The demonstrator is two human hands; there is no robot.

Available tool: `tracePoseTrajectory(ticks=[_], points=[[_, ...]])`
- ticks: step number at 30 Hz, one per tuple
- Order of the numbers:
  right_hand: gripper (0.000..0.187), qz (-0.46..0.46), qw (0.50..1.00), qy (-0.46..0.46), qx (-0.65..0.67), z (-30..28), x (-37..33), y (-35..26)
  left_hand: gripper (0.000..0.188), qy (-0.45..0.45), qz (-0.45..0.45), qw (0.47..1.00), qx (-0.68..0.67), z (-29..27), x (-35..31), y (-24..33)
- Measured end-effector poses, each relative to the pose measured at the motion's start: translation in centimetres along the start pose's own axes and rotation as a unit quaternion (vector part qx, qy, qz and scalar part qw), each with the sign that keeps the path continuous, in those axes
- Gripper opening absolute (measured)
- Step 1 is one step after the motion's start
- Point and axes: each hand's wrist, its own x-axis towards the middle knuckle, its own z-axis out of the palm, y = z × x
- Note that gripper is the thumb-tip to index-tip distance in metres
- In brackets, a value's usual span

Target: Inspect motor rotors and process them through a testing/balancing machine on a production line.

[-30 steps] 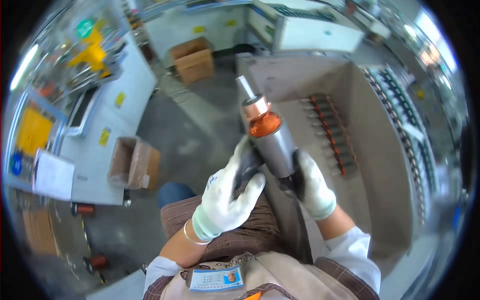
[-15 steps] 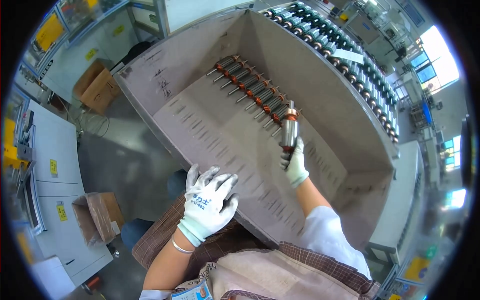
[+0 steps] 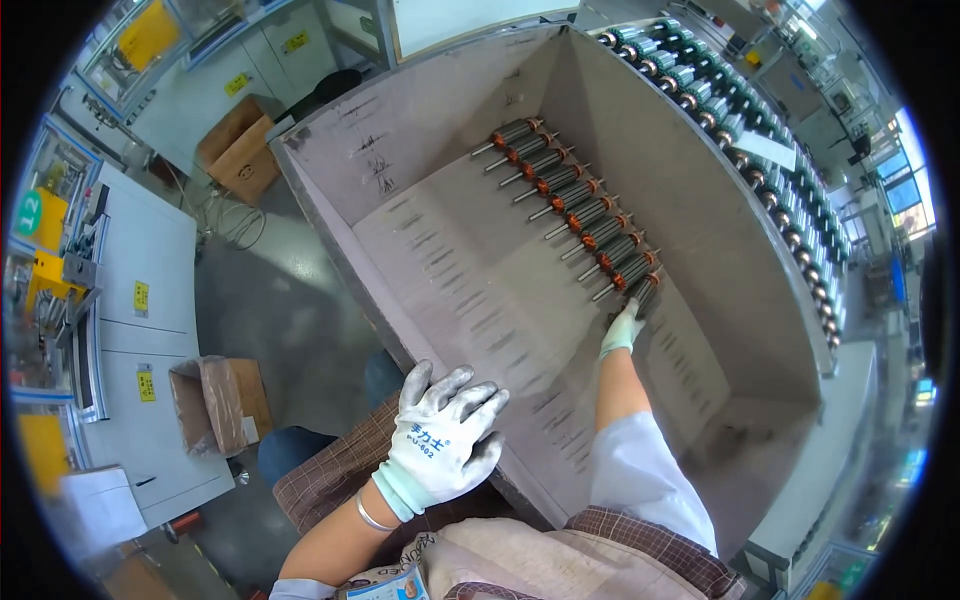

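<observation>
Inside a large grey-brown bin [image 3: 700,190], several motor armatures [image 3: 568,195] with steel shafts and orange-red windings lie side by side in a slanting row. My right hand [image 3: 622,332], in a white and grey glove, reaches down to the near right end of that row. Its fingers are wrapped round an armature [image 3: 647,290], partly hidden by the hand, which lies low beside the last one. My left hand [image 3: 440,440], gloved the same way, rests with spread fingers at the bin's near edge and holds nothing.
Beyond the bin's right wall stand rows of armatures with green parts [image 3: 715,110], a white strip [image 3: 765,150] lying across them. To the left are a cardboard box [image 3: 240,165], a second open box [image 3: 222,405] and white cabinets [image 3: 150,310].
My right hand has lowered the armature from above the bin floor to the end of the row. My left hand stays at the edge. The view has shifted slightly.
</observation>
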Motion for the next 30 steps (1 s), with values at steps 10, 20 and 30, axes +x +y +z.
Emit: tracePoseTrajectory(ticks=[10,20,30], points=[[0.084,-0.127,0.957,-0.167,-0.199,-2.2,2.3,-1.7,0.045,0.01,-0.007,1.0,-0.02,0.0,-0.4,-0.1],[0.05,-0.457,0.821,-0.298,-0.169,7.0,-17.4,-7.6,0.039,0.042,0.012,0.997,-0.064,-0.9,-1.9,-1.3],[0.04,-0.599,0.546,-0.578,-0.094,10.4,-42.9,-19.3,0.046,0.139,-0.174,0.51,-0.831,0.0,-18.8,-9.3]])
